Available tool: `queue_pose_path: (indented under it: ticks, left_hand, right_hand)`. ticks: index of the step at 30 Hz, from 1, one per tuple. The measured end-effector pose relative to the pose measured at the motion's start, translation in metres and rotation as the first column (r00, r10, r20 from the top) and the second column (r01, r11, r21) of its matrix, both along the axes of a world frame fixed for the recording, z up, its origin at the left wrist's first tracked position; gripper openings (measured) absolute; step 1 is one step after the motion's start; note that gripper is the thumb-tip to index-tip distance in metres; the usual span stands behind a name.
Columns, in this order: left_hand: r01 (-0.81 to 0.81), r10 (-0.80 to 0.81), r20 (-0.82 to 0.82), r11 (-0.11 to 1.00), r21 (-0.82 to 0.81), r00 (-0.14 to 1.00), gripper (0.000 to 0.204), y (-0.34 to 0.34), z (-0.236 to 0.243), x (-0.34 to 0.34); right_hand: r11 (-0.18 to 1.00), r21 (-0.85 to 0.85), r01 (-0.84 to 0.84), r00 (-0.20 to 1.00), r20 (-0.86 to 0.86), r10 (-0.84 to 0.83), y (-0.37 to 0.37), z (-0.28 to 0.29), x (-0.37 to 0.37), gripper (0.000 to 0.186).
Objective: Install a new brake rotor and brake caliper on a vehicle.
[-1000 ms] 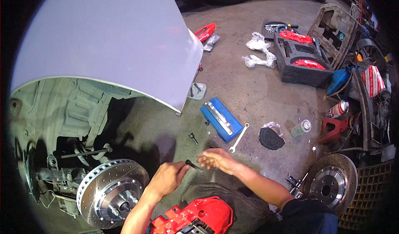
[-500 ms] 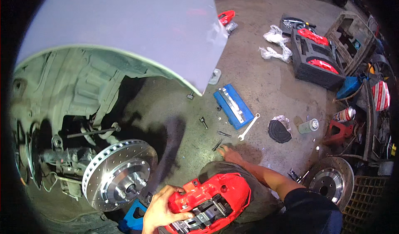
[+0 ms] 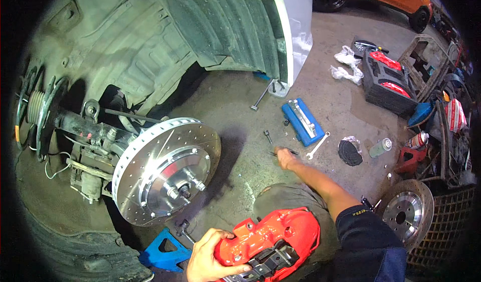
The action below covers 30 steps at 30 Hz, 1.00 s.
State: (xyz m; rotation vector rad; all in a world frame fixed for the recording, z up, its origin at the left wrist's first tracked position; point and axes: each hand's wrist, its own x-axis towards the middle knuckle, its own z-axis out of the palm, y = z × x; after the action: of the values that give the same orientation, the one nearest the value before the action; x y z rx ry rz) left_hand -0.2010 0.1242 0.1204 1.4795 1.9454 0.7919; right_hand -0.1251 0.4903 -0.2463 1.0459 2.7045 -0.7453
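My left hand (image 3: 209, 257) grips the near-left end of a red brake caliper (image 3: 273, 239), thumb over its top. The caliper lies tilted across my lap, its metal pad plate and opening facing up. On the floor ahead, my right hand (image 3: 286, 159) has its fingers curled down and closed on a dark bolt (image 3: 273, 154); the fingertips are partly hidden. Another dark bolt (image 3: 267, 136) lies just beyond it. To the left, a drilled, slotted brake disc (image 3: 168, 174) sits on the hub, studs pointing outward.
A blue socket case (image 3: 303, 122) and a combination wrench (image 3: 318, 146) lie beyond my right hand. A spray can (image 3: 380, 148) stands right of a black round pad (image 3: 350, 152). A blue jack stand (image 3: 164, 252) is near my left hand. Another disc (image 3: 407, 214) leans at right.
My view has turned left, showing more of the wheel well and disc. My right hand has closed on a bolt beside it. The caliper stays in my left hand.
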Motion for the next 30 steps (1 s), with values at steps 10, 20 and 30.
queue_pose_path:
  ticks: [10, 20, 30]
  left_hand:
    - [-0.23, 0.228, 0.03, 0.972, 0.05, 0.973, 0.046, 0.032, 0.027, 0.026]
    - [-0.349, 0.385, 0.149, 0.91, -0.222, 0.911, 0.073, 0.114, -0.009, 0.004]
    - [-0.452, 0.463, 0.007, 0.868, -0.207, 0.886, 0.089, 0.134, -0.041, -0.01]
  right_hand:
    - [0.445, -0.851, 0.279, 0.588, -0.215, -0.78, 0.184, 0.051, 0.063, 0.033]
    - [0.694, -0.302, 0.653, 0.564, -0.417, -0.713, 0.374, 0.028, -0.031, 0.055]
    - [0.823, 0.326, 0.464, 0.721, -0.679, -0.137, 0.486, 0.006, -0.123, 0.035]
